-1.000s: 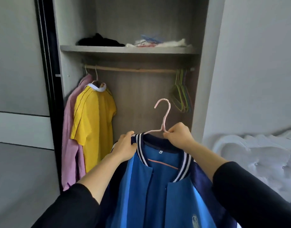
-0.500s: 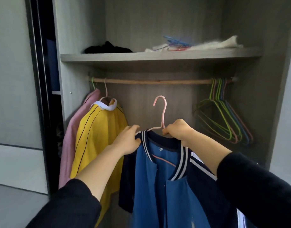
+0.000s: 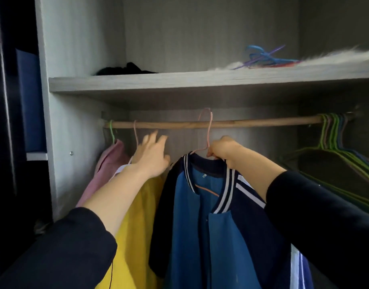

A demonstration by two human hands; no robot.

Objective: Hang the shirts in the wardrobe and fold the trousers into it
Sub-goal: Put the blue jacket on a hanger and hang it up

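The right grip (image 3: 222,150) pinches the neck of the pink hanger (image 3: 209,132) carrying the blue striped-collar shirt (image 3: 200,215). The hanger's hook stands above the wooden rail (image 3: 252,123); I cannot tell whether it is seated. The left grip (image 3: 152,157) is released, fingers spread, in front of the yellow shirt (image 3: 135,215)'s collar. Best to hold the yellow shirt aside, lower the hook squarely onto the rail, and let go only once the weight hangs.

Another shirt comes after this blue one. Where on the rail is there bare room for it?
Bare rail runs from the pink hanger in the right hand to the empty hangers bunched at the right end. The left end is crowded: pink shirt, yellow shirt, left hand.
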